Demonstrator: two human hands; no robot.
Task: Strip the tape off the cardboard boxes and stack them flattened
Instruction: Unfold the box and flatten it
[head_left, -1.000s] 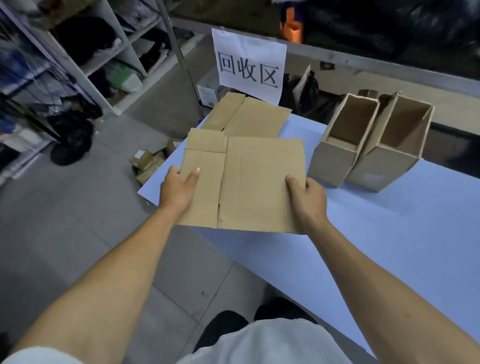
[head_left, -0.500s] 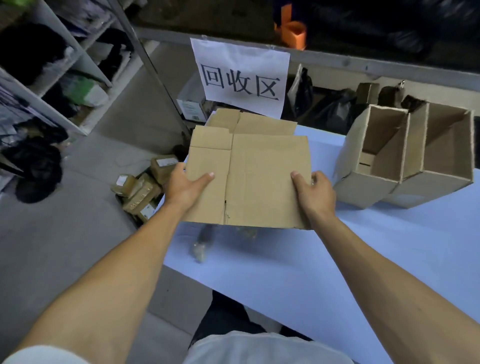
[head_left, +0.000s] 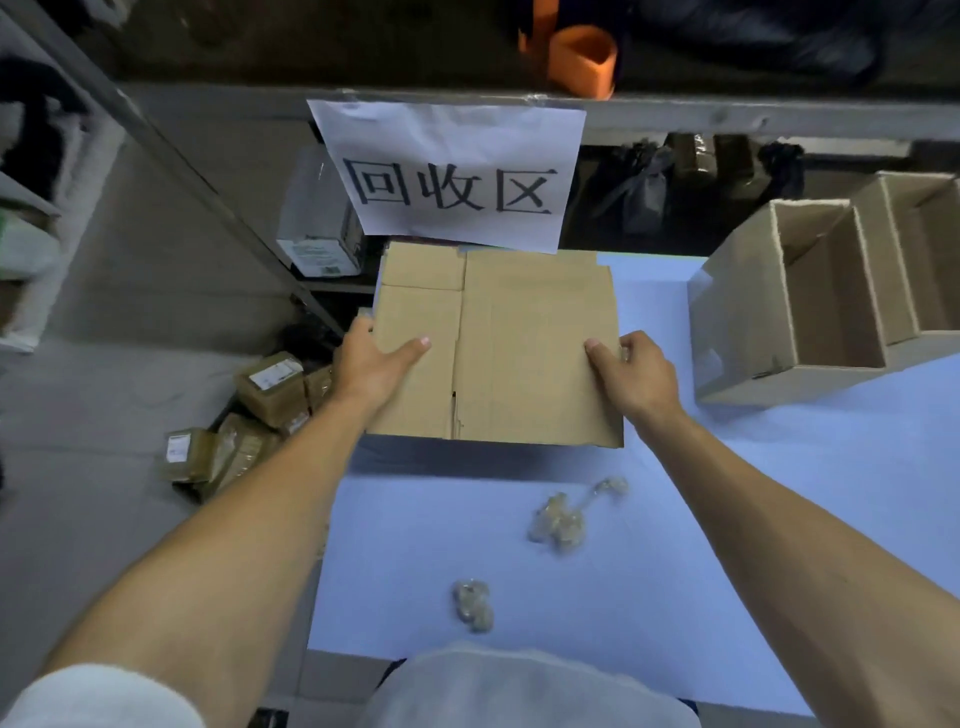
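One flattened box (head_left: 519, 348) is gripped at both edges by the left hand (head_left: 371, 364) and right hand (head_left: 636, 371). Two open boxes (head_left: 810, 301) at two o'clock are judged still to be flattened.

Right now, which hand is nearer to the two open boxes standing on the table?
The right hand. It holds the flattened box's right edge, beside the open boxes; the left hand holds the far left edge.

Both arms bare, stretched forward, white sleeve at left shoulder. Left hand (head_left: 375, 358) grips card (head_left: 519, 353) at left edge, thumb on top. Right hand (head_left: 636, 374) grips right edge, thumb on top, fingers curled under.
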